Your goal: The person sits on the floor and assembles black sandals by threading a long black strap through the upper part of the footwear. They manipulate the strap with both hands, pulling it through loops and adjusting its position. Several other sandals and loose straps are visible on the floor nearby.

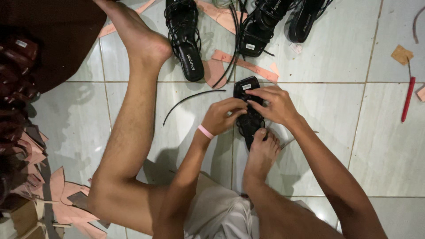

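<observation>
Pale floor tiles point(310, 57) carry a black sandal point(249, 110) pinned under the toes of one foot point(261, 152), its straps pinched by the left hand point(221, 116) and right hand point(274, 104), with a loose black strap point(188, 101) and a red tool point(407, 99) lying nearby.

Single head view, looking steeply down, close over lap and tiled floor point(310, 132)
</observation>
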